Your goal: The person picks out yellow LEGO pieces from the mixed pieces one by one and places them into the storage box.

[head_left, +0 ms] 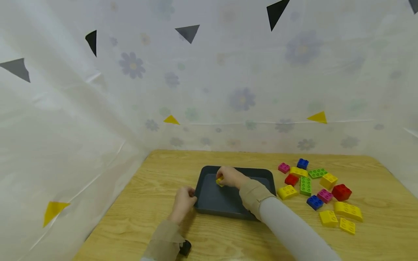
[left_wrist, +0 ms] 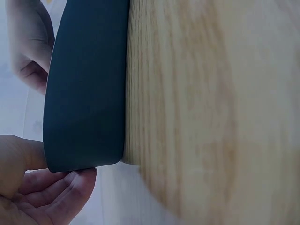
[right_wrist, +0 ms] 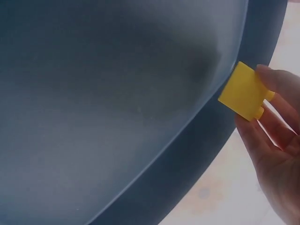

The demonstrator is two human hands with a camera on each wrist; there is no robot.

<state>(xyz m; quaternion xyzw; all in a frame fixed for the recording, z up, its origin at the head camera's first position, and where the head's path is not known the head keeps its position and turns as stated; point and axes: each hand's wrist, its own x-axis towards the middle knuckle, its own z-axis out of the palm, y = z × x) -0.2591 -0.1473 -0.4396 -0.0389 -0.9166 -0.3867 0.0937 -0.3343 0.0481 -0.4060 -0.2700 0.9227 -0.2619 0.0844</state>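
A dark grey rectangular tray (head_left: 209,197) lies on the wooden table, its inner floor bare around my right hand. My left hand (head_left: 182,203) holds the tray's near left corner; in the left wrist view, the thumb lies at the rim and the fingers (left_wrist: 77,190) curl against the outer wall. Over the left part of the tray, my right hand (head_left: 231,177) pinches a yellow toy building brick (right_wrist: 243,91) between thumb and fingers. The brick is tilted, with its studs turned toward the palm in the right wrist view.
Several loose toy bricks lie right of the tray, among them a green brick (head_left: 305,186), a blue brick (head_left: 315,202), a red brick (head_left: 341,192) and a long yellow brick (head_left: 348,211). A flower-patterned sheet (head_left: 209,90) hangs behind the table (head_left: 222,239).
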